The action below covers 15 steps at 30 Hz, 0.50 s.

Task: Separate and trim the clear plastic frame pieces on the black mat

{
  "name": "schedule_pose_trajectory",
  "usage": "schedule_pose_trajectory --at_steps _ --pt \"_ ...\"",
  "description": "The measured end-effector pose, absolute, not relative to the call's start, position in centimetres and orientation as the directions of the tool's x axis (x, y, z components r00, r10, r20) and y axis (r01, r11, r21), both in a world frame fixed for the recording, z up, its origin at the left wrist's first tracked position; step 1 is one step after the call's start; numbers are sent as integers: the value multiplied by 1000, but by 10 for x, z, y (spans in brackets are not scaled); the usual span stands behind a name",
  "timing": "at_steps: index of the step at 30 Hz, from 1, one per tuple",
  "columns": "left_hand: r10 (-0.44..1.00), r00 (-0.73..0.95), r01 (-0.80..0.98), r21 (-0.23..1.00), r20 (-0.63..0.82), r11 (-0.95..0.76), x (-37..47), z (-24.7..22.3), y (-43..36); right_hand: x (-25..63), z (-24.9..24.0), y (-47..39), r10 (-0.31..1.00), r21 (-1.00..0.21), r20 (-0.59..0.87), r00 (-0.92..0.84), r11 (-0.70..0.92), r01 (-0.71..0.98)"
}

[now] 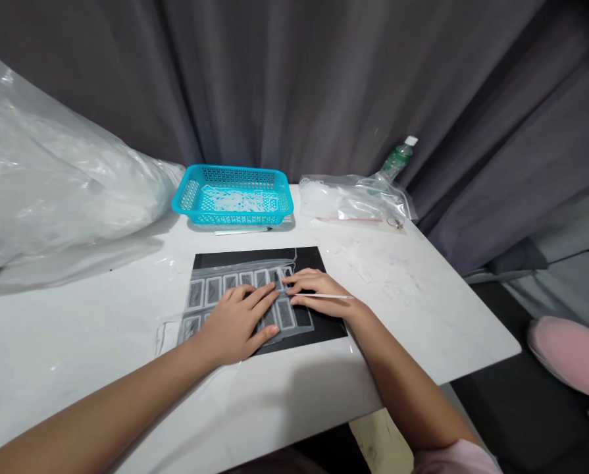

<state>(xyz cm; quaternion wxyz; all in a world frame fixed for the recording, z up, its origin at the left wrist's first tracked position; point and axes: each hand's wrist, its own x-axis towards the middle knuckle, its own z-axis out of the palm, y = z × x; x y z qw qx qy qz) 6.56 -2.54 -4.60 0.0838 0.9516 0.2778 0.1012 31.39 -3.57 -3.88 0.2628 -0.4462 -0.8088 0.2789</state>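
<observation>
A translucent sheet with rows of rectangular frames [197, 294] lies on a black mat [331, 326] on the white table. My left hand [239, 316] rests on the sheet with its fingers spread, pressing its middle and covering several frames. At the sheet's right part, my right hand [318, 289] is closed around a thin white pen-like tool [326, 296]. The tool's back end points right, past the hand; its working tip is hidden by the fingers. Both hands' fingertips are close together near the upper right frames.
Behind the mat stands a blue plastic basket [288, 204] with white scraps in it. A slim white stick with a dark tip [239, 232] lies in front. Clear bags [353, 204], a green bottle [397, 159] and thin clear scraps [397, 280] are at right; a large plastic bag [62, 171] bulges at left.
</observation>
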Motion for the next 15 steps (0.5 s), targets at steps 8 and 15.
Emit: schedule_pose_trajectory --at_steps 8,15 --pt "539 829 505 218 145 -835 66 -45 -25 311 -40 -35 897 -769 80 -436 334 545" --pt "542 822 504 222 173 -835 65 -46 -24 324 -44 -26 944 -913 293 151 230 338"
